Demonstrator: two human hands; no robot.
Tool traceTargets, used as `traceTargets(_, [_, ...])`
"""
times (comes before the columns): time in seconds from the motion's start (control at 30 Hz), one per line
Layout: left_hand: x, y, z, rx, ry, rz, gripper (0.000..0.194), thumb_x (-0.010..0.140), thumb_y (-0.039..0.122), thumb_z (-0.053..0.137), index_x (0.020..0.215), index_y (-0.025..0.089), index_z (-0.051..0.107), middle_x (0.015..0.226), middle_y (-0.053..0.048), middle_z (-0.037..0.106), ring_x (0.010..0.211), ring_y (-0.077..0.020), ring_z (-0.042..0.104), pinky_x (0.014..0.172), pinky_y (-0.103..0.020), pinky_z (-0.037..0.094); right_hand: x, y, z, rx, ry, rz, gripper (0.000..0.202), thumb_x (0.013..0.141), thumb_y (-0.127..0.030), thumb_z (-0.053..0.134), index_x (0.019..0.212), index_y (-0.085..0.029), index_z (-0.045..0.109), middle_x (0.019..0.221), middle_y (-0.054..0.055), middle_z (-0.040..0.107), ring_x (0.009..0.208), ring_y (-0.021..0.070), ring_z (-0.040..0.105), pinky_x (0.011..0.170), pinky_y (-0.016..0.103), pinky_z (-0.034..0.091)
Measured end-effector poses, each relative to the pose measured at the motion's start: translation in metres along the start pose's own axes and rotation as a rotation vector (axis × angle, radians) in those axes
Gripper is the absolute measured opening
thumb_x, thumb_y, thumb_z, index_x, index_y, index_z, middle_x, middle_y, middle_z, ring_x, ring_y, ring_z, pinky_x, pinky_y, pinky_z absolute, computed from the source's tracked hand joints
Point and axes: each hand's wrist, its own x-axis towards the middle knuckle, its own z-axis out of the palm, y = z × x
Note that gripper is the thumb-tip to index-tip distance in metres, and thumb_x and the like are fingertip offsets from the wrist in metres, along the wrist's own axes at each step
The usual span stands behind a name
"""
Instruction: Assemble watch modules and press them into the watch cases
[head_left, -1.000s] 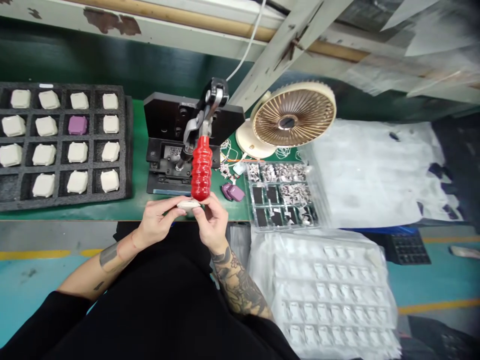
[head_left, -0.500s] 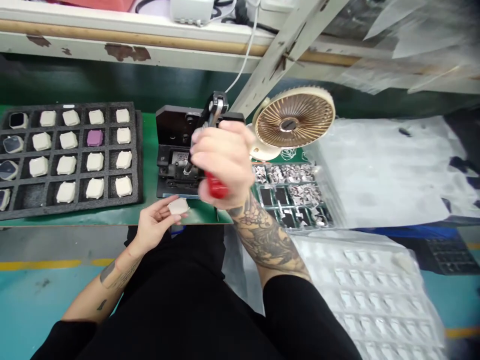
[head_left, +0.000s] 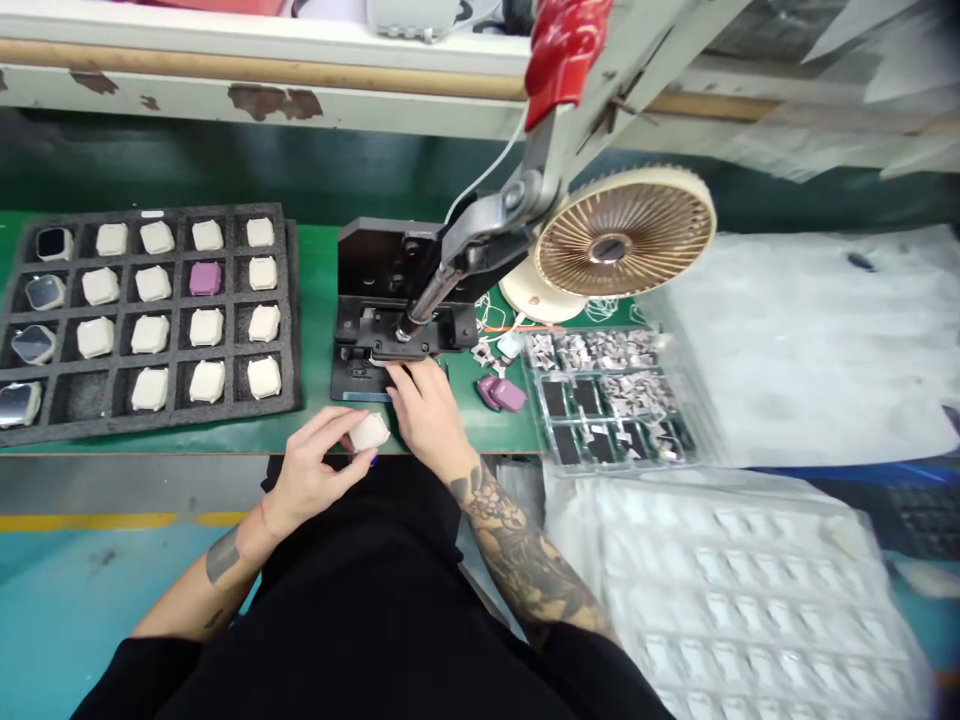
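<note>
My left hand [head_left: 319,465] grips a white watch-shaped piece [head_left: 369,432] between thumb and fingers, just in front of the black press [head_left: 360,375]. My right hand [head_left: 427,405] reaches to the press's lower front edge, its fingertips at a thin pale part there; what exactly they grip is too small to tell. The press's red handle [head_left: 566,60] stands raised at the upper right of the press, with no hand on it. At the left lies a dark foam tray [head_left: 289,390] holding white pieces, a purple piece [head_left: 205,279] and several dark-screened ones.
Two purple pieces [head_left: 510,395] lie right of the press. Behind them stands a beige fan [head_left: 626,240]. A compartment tray [head_left: 536,420] of small metal parts sits further right, beside plastic-covered sheets [head_left: 810,350]. White-filled plastic trays [head_left: 750,600] lie lower right. A shelf edge [head_left: 187,85] crosses the back.
My right hand has let go of the red handle and come down to the press's front. The handle has swung up. My left hand still holds the white piece, slightly lower in view.
</note>
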Motion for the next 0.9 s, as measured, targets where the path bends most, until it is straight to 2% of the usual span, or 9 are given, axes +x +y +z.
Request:
traceTargets(0.1, [0.003, 0.002, 0.002, 0.108, 0.015, 0.085, 0.038, 0.100, 0.026, 0.079, 0.139, 0.025, 0.079, 0.126, -0.013, 0.074, 0.092, -0.0206, 0.075, 0.079, -0.035, 0.068, 0.014, 0.010, 0.018, -0.063, -0.172, 0.064, 0.046, 0.104, -0.011, 0.053, 0.146, -0.019, 0.071, 0.138, 0.020, 0.073, 0.134, 0.0386, 0.066, 0.120, 0.065, 0.056])
traceTargets(0.17, [0.002, 0.004, 0.003, 0.164, 0.031, 0.118, 0.043, 0.101, 0.025, 0.079, 0.143, 0.025, 0.076, 0.127, -0.014, 0.073, 0.098, -0.0234, 0.077, 0.082, -0.036, 0.068, 0.023, 0.010, 0.022, -0.062, -0.197, 0.083, 0.044, 0.102, -0.008, 0.052, 0.139, -0.018, 0.074, 0.129, 0.020, 0.075, 0.127, 0.0378, 0.068, 0.118, 0.063, 0.057])
traceTargets(0.23, [0.001, 0.005, 0.003, 0.221, 0.056, 0.123, 0.050, 0.102, 0.024, 0.077, 0.152, 0.025, 0.071, 0.130, -0.015, 0.074, 0.103, -0.0255, 0.078, 0.088, -0.038, 0.068, 0.024, 0.007, 0.018, -0.010, -0.149, 0.106, 0.044, 0.105, -0.009, 0.049, 0.140, -0.021, 0.074, 0.128, 0.018, 0.075, 0.127, 0.0355, 0.069, 0.117, 0.059, 0.058])
traceTargets(0.33, [0.005, 0.002, 0.006, 0.305, 0.060, 0.079, 0.050, 0.107, 0.026, 0.072, 0.157, 0.026, 0.067, 0.139, -0.016, 0.075, 0.103, -0.0263, 0.080, 0.092, -0.038, 0.067, 0.004, -0.003, 0.003, 0.133, -0.020, 0.130, 0.051, 0.111, -0.014, 0.043, 0.155, -0.027, 0.064, 0.142, 0.015, 0.071, 0.137, 0.0320, 0.066, 0.120, 0.055, 0.057])
traceTargets(0.47, [0.039, -0.004, 0.017, 0.470, -0.003, 0.086, 0.038, 0.111, 0.030, 0.066, 0.147, 0.024, 0.075, 0.143, -0.016, 0.076, 0.096, -0.0259, 0.082, 0.080, -0.033, 0.062, -0.032, -0.015, -0.021, 0.228, 0.075, 0.152, 0.056, 0.113, -0.015, 0.042, 0.165, -0.032, 0.054, 0.156, 0.013, 0.063, 0.149, 0.0292, 0.062, 0.128, 0.055, 0.054])
traceTargets(0.57, [0.072, -0.003, 0.026, 0.663, -0.110, 0.048, 0.032, 0.114, 0.026, 0.056, 0.135, 0.021, 0.080, 0.127, -0.018, 0.078, 0.085, -0.0248, 0.081, 0.070, -0.033, 0.057, -0.046, -0.017, -0.035, 0.206, 0.112, 0.176, 0.054, 0.113, -0.016, 0.044, 0.164, -0.031, 0.056, 0.154, 0.013, 0.065, 0.146, 0.0295, 0.064, 0.126, 0.056, 0.056])
traceTargets(0.67, [0.092, 0.004, 0.029, 0.865, -0.263, -0.053, 0.035, 0.114, 0.019, 0.050, 0.133, 0.022, 0.080, 0.118, -0.016, 0.077, 0.092, -0.0274, 0.081, 0.074, -0.034, 0.058, -0.051, -0.013, -0.043, 0.150, 0.140, 0.179, 0.054, 0.113, -0.016, 0.046, 0.165, -0.030, 0.056, 0.155, 0.014, 0.066, 0.146, 0.0300, 0.064, 0.126, 0.057, 0.057])
traceTargets(0.8, [0.087, 0.016, 0.028, 0.967, -0.350, -0.075, 0.045, 0.112, 0.015, 0.049, 0.152, 0.019, 0.068, 0.137, -0.019, 0.074, 0.100, -0.0286, 0.081, 0.081, -0.036, 0.061, -0.050, -0.010, -0.047, 0.109, 0.165, 0.173, 0.055, 0.113, -0.014, 0.049, 0.165, -0.029, 0.055, 0.154, 0.015, 0.067, 0.146, 0.0294, 0.065, 0.124, 0.056, 0.059])
traceTargets(0.9, [0.065, 0.025, 0.027, 0.771, -0.270, -0.024, 0.049, 0.114, 0.018, 0.047, 0.161, 0.017, 0.060, 0.154, -0.021, 0.068, 0.102, -0.0279, 0.082, 0.086, -0.038, 0.065, -0.042, -0.016, -0.041, 0.106, 0.196, 0.103, 0.058, 0.111, -0.012, 0.052, 0.166, -0.030, 0.055, 0.153, 0.014, 0.069, 0.144, 0.0308, 0.067, 0.120, 0.057, 0.062])
